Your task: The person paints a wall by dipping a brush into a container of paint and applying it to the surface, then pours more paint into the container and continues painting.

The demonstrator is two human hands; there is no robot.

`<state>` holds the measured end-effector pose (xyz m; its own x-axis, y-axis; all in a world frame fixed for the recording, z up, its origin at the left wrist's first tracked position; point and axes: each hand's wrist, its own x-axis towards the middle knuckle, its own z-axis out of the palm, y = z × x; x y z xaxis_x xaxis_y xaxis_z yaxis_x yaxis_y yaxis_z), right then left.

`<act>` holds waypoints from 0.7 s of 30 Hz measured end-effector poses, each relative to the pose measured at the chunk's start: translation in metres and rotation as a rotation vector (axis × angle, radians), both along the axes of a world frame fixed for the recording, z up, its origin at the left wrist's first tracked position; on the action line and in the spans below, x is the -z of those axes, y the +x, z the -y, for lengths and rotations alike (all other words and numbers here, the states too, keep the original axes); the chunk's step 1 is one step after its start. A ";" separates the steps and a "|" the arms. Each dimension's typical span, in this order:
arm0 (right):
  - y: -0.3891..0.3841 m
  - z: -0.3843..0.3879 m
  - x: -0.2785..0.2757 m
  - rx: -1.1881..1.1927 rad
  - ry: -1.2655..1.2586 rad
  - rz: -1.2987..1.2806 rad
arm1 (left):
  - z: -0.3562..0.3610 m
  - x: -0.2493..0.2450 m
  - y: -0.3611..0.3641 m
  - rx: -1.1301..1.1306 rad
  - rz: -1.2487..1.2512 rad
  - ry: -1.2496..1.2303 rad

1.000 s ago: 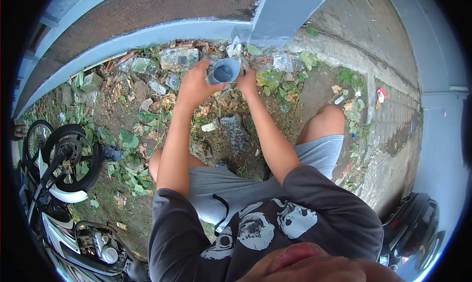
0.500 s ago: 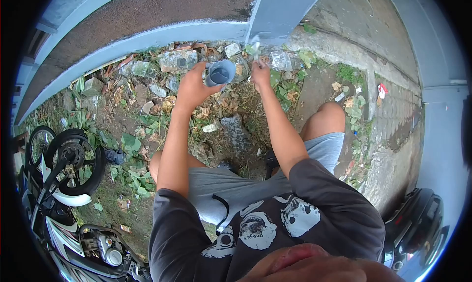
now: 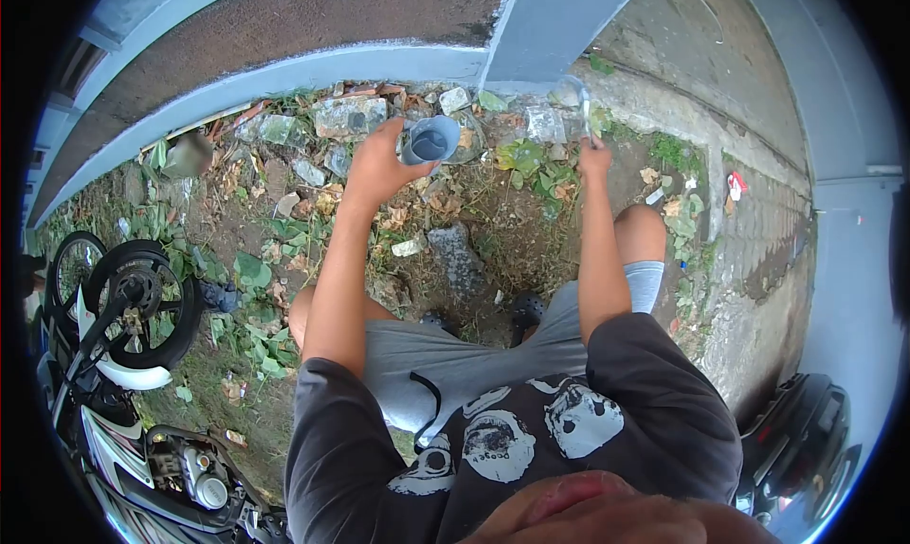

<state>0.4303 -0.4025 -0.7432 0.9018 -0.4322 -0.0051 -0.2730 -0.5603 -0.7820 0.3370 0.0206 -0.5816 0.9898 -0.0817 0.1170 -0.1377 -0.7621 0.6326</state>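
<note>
My left hand [image 3: 377, 161] is wrapped round the side of a grey-blue cup [image 3: 436, 135], its mouth tilted up toward me. Some grey-blue paint [image 3: 428, 147] shows inside the cup. Farther right, my right hand [image 3: 594, 157] is closed round the handle of a paintbrush [image 3: 584, 113], a slim pale tool that points away from me. The brush end overlaps the foot of the light blue pillar [image 3: 559, 32] in this view. Broken stones and a clear plastic-like piece [image 3: 545, 124] lie along the pillar's base.
A low wall with a light blue ledge [image 3: 398, 65] runs to the left. Rubble, leaves and a dark stone block [image 3: 458, 258] cover the ground before my feet. A motorcycle [image 3: 142, 307] stands at left, and a dark vehicle part [image 3: 796, 449] at lower right.
My right hand has swung right with the paintbrush, from left of the pillar's base to its right corner. My left hand and the cup have barely shifted.
</note>
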 end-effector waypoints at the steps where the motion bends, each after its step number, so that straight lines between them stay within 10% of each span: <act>1: -0.014 -0.006 -0.012 0.180 0.232 0.053 | 0.001 0.000 0.000 -0.001 0.003 -0.005; 5: -0.016 -0.026 0.002 0.452 0.612 0.147 | 0.000 -0.005 -0.001 -0.002 -0.071 -0.012; 11: -0.007 -0.138 0.031 -0.280 0.338 -0.168 | 0.001 -0.002 0.000 -0.015 -0.077 -0.003; 14: -0.033 -0.173 -0.003 -0.262 0.419 -0.259 | 0.003 0.002 0.000 -0.003 -0.035 0.019; 18: -0.011 -0.104 0.023 -0.296 -0.005 -0.110 | -0.007 0.016 -0.007 -0.019 0.075 0.058; 21: 0.006 -0.004 0.068 0.051 0.149 0.060 | -0.010 0.005 -0.012 -0.025 0.025 0.022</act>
